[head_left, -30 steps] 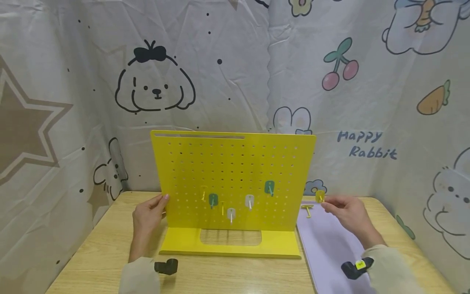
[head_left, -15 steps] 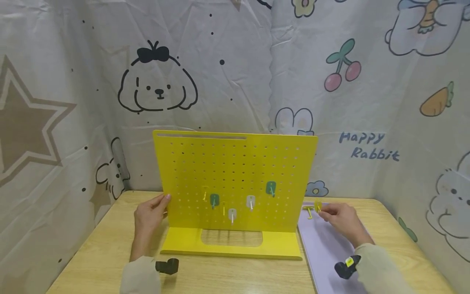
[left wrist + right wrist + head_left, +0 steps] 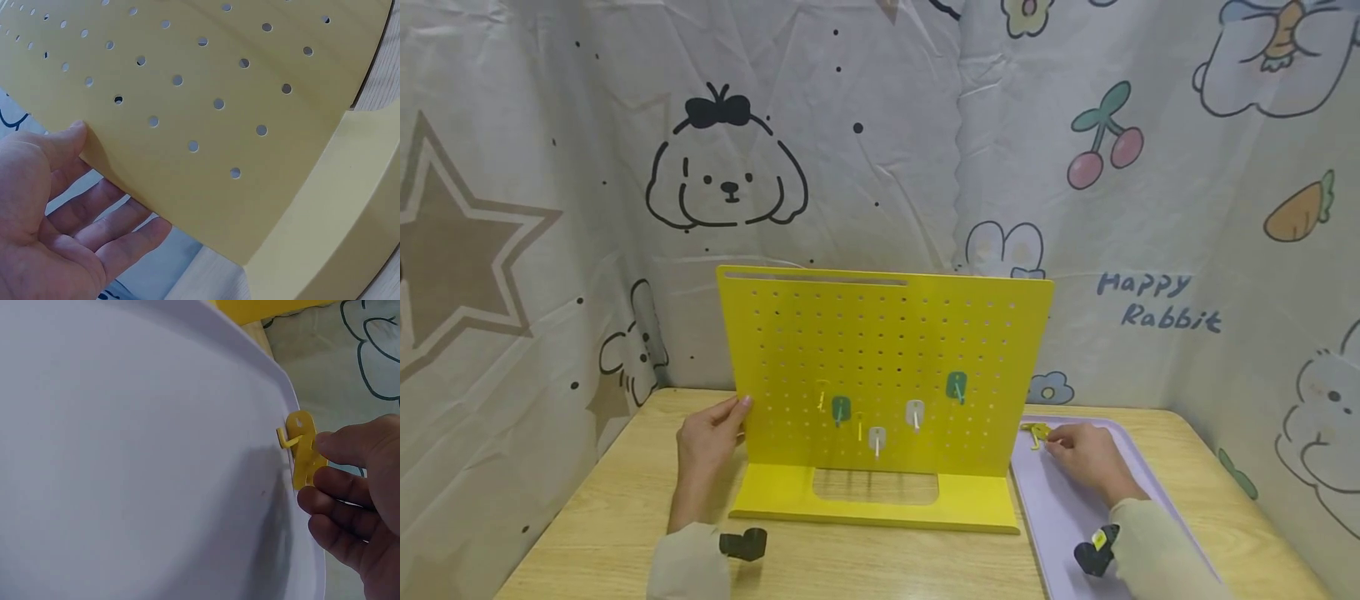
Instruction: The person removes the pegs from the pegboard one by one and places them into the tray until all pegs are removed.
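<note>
A yellow pegboard [image 3: 970,450] stands upright on its base. At its left edge, my left hand [image 3: 706,442] holds on, with the thumb [image 3: 69,140] on the front face and the fingers round behind the edge. Over the far end of the lilac tray [image 3: 1047,517], my right hand [image 3: 1096,460] pinches a yellow hook [image 3: 305,453] by its flat plate. Another yellow hook [image 3: 1032,428] lies at that end, partly overlapped by the held one. Green hooks [image 3: 957,387], white hooks [image 3: 914,414] and thin yellow hooks [image 3: 860,426] hang on the board.
The tray stands on the wooden table [image 3: 820,567], just right of the pegboard's base. A printed cloth [image 3: 880,167] hangs behind and beside the table. Black wrist mounts [image 3: 743,544] sit on both sleeves.
My right hand has come down and left with the yellow hook, onto the tray's far end beside the other hook. The left hand has kept its hold on the board.
</note>
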`<act>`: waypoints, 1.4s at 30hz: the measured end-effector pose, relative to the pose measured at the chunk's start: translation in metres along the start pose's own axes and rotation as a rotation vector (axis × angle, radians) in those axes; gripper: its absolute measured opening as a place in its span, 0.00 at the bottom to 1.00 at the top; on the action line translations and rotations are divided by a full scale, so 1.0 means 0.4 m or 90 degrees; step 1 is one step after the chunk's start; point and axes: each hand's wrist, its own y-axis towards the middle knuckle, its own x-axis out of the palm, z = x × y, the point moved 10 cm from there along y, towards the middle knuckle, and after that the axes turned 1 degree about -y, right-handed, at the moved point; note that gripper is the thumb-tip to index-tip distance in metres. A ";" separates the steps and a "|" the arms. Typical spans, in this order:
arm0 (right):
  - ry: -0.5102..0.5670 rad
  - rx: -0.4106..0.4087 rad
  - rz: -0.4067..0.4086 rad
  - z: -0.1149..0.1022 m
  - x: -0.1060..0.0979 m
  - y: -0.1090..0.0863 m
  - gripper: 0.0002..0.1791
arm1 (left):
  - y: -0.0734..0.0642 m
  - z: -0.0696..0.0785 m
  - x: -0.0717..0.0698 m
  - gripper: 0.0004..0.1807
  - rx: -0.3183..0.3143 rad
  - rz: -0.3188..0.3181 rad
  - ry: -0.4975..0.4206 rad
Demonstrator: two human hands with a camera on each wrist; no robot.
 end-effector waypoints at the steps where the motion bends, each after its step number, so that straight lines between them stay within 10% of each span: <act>1: 0.001 0.000 0.003 -0.001 -0.003 -0.002 0.09 | 0.000 0.000 0.000 0.33 -0.001 0.000 0.002; 15: 0.131 0.038 0.073 -0.050 -0.111 -0.062 0.20 | -0.001 -0.006 -0.002 0.35 -0.011 -0.001 0.009; 42: 0.351 -0.187 0.150 -0.316 -0.190 -0.111 0.11 | 0.000 -0.001 -0.001 0.33 0.004 -0.005 0.002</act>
